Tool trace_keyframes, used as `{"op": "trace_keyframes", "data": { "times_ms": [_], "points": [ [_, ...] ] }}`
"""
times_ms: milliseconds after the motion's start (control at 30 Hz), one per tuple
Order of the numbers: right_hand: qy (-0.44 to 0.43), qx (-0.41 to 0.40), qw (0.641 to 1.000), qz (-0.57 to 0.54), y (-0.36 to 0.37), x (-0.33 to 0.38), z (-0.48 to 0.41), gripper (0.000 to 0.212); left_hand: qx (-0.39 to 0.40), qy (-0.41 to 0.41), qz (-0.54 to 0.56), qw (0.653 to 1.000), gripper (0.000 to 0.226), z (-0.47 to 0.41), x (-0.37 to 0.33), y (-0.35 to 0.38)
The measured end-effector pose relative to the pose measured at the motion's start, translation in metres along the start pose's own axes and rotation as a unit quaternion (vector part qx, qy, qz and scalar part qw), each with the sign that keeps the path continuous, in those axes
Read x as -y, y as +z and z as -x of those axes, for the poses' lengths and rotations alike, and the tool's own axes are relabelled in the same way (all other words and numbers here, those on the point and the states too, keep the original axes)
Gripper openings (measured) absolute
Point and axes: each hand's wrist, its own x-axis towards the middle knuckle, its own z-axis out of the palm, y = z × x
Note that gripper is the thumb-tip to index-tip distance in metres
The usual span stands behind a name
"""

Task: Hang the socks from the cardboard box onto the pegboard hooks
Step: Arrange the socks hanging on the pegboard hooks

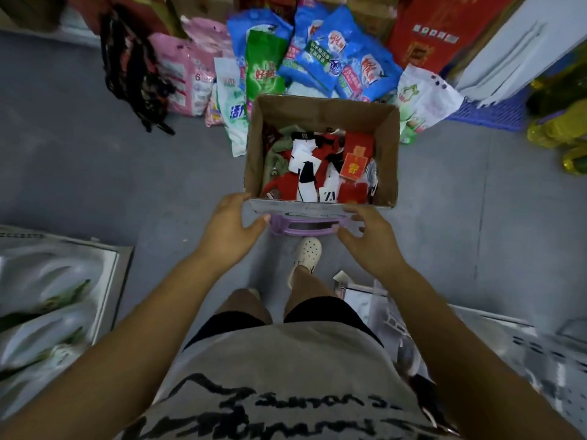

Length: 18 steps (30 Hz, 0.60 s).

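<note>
An open brown cardboard box (254, 147) sits on a low lilac plastic stool (305, 225) on the grey floor (95, 173), straight ahead of the person. Inside it lies a loose heap of red, white, black and olive socks (317, 166), some with paper labels; none has left the box. The left hand (227, 225) rests against the box's near left corner, fingers relaxed along the side wall and thumb reaching toward the stool's edge, not clenched round anything. The right hand (370, 239) hovers just before the near right part of the box, fingers spread and loosely curved, grasping nothing; whether its fingertips touch the cardboard cannot be told. Below the stool shows a white perforated clog (306, 254) on one foot. Beyond the box lie blue, green and pink plastic detergent bags (343, 55) beside a red printed carton (435, 36). At lower right lies a blurred white perforated metal panel (546, 354).
</note>
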Motion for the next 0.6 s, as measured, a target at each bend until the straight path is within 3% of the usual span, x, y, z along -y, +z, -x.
{"op": "trace_keyframes", "data": {
  "times_ms": [133, 333, 433, 600],
  "points": [
    [0.017, 0.019, 0.999, 0.03, -0.017, -0.013, -0.086, 0.036, -0.041, -0.034, 0.036, 0.998, 0.057, -0.043, -0.012, 0.033],
    [0.165, -0.018, 0.986, -0.011, -0.001, -0.04, -0.198, 0.048, -0.12, -0.052, 0.069, 0.989, 0.058, -0.087, 0.002, 0.072],
    [0.268, -0.064, 0.96, -0.042, 0.017, -0.056, -0.23, 0.049, -0.149, -0.04, 0.055, 0.986, 0.056, -0.09, 0.011, 0.089],
    [0.417, -0.108, 0.889, -0.157, 0.04, -0.068, -0.245, 0.056, -0.159, 0.021, -0.01, 0.987, 0.06, -0.084, 0.031, 0.102]
  ]
}}
